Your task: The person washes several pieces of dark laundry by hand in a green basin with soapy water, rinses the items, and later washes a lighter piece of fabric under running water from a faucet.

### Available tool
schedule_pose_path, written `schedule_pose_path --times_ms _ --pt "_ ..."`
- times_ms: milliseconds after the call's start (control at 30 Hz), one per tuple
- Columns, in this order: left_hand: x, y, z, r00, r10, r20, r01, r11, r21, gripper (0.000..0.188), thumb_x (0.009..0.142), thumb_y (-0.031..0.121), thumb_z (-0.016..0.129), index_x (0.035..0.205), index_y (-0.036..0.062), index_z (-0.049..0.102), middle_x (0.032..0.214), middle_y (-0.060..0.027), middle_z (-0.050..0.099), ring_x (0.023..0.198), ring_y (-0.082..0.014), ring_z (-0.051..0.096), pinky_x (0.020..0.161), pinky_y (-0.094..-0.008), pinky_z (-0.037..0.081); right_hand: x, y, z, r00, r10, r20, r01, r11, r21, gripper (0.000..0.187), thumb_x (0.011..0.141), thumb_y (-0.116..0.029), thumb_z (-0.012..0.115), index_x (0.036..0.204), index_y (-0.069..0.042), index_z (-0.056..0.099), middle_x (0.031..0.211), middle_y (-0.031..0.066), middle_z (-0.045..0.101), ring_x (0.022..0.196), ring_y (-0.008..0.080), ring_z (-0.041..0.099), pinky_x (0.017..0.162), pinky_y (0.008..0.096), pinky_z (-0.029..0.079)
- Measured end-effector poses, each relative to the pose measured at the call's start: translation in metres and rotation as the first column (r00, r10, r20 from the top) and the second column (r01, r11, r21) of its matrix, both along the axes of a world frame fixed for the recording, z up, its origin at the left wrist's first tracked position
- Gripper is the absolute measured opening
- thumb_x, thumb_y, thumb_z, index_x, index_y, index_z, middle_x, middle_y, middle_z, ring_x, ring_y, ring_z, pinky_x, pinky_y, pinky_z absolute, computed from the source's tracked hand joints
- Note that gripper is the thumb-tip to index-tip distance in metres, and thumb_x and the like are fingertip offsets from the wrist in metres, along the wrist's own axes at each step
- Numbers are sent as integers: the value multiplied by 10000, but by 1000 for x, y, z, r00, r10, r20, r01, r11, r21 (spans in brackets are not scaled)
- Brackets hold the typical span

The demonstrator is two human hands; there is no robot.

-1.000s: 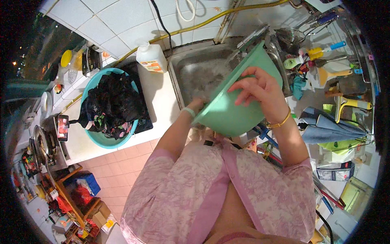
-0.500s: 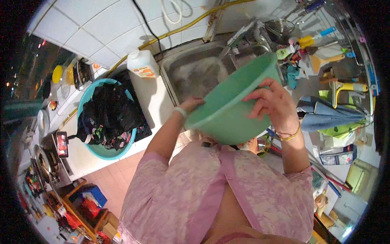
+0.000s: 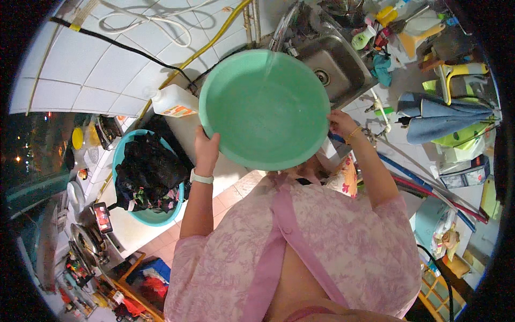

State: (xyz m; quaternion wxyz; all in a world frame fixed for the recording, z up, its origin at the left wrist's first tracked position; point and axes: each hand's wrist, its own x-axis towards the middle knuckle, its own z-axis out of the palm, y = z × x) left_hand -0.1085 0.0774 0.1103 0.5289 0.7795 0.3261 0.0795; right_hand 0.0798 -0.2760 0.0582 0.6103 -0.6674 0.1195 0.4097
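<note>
A large green basin (image 3: pixel 263 118) is held level between my two hands, its inside facing up. My left hand (image 3: pixel 206 153) grips its left rim near the front, thumb toward the inside. On the opposite side, my right hand (image 3: pixel 343 124) has its fingers closed at the right rim. From the faucet (image 3: pixel 280 29), a thin stream of water appears to fall into the basin. The basin hides the left bowl of the sink; the right sink bowl (image 3: pixel 343 67) shows its drain.
Left on the counter, a turquoise basin (image 3: pixel 156 217) holds dark clothes (image 3: pixel 150 169). A white jug (image 3: pixel 173 101) stands by the wall. A phone (image 3: pixel 102 217) leans near the counter's left edge. Blue jeans (image 3: pixel 437 115) hang at the right, and a yellow hose (image 3: pixel 214 40) crosses the tiles.
The green basin has gone from steeply tilted to level, with its opening upward, over the sink. My left hand has shifted to its left rim, my right hand to its right rim.
</note>
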Motion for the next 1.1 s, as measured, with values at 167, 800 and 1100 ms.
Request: schedule_pose_path --times_ms 167,800,1100 --pt "-16 -9 32 996 1 85 -11 993 120 293 693 20 502 959 -31 389 812 -111 496 740 -179 496 680 -294 402 -26 27 -14 995 91 43 -85 988 -126 187 727 -188 575 873 -94 505 672 8 491 548 118 476 475 274 434" --pt "-10 -21 -22 920 136 369 -49 971 -235 275 751 3 511 988 3 371 883 -57 466 798 -133 466 717 -256 382 14 22 57 825 109 554 -5 983 -186 281 738 -141 575 966 -6 482 625 18 517 447 67 431 400 207 369" --pt "-40 -27 12 902 164 398 -136 986 -99 258 743 -25 511 965 6 383 890 -57 465 826 -123 458 746 -236 365 27 69 19 563 465 683 3 825 -565 516 626 -280 634 1033 -14 459 970 179 522 908 313 495 777 353 395"
